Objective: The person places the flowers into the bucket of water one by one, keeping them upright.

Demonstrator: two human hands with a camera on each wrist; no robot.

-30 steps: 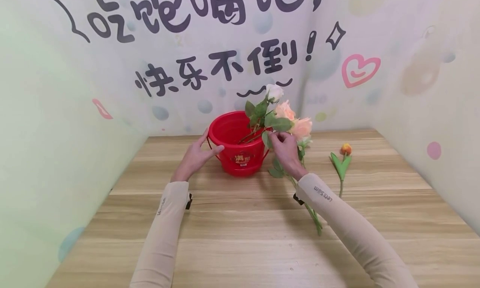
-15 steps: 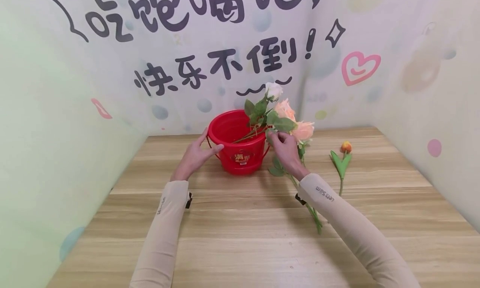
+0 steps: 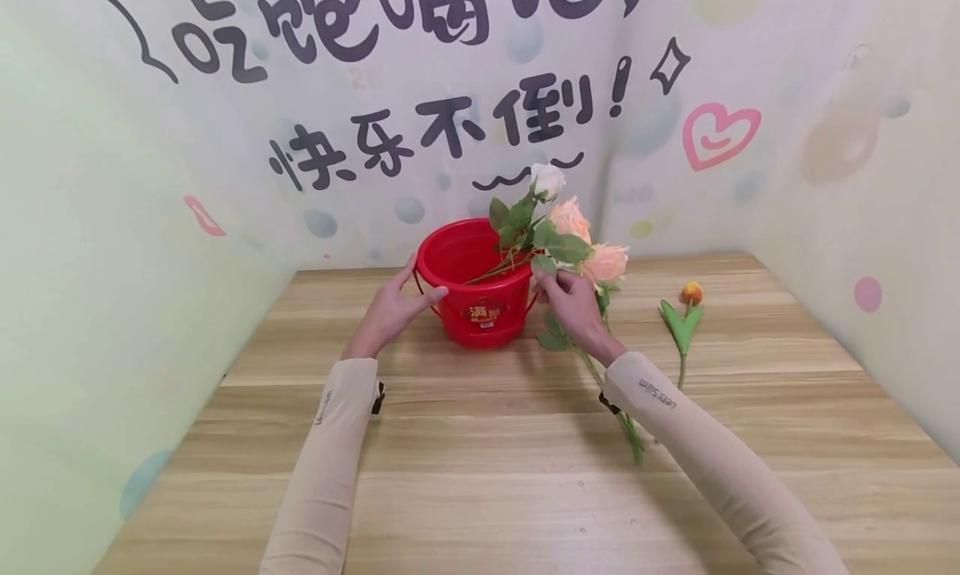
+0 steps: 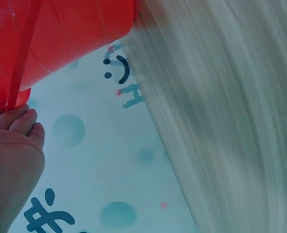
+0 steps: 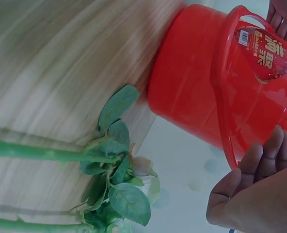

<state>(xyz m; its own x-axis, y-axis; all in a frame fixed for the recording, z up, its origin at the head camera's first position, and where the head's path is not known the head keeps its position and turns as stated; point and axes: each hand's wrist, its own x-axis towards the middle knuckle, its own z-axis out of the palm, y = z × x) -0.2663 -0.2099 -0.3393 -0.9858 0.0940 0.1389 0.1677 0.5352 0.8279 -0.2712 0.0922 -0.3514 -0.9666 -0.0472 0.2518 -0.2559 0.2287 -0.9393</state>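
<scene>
A red bucket point(image 3: 483, 317) stands upright on the table near the back wall. My left hand point(image 3: 385, 315) rests against its left side, thumb across the front and fingers extended along the rim. At the bucket's right side is my right hand point(image 3: 579, 310), its fingers loosely bent against the rim near the handle end point(image 5: 226, 111). A white rose point(image 3: 548, 180) and a peach rose point(image 3: 570, 220) lean over the right rim, stems inside the bucket. Another peach rose point(image 3: 604, 263) shows just beyond my right hand. Under that wrist, long green stems point(image 3: 632, 442) lie on the table.
An orange tulip point(image 3: 692, 294) with green leaves lies on the wooden table point(image 3: 465, 483) at the right. A printed fabric wall point(image 3: 360, 217) closes off the back, and pale walls rise at both sides.
My right hand has slid slightly down and right from the leaf and stems to the bucket's rim. The roses have settled a little over the rim. My left hand stays put.
</scene>
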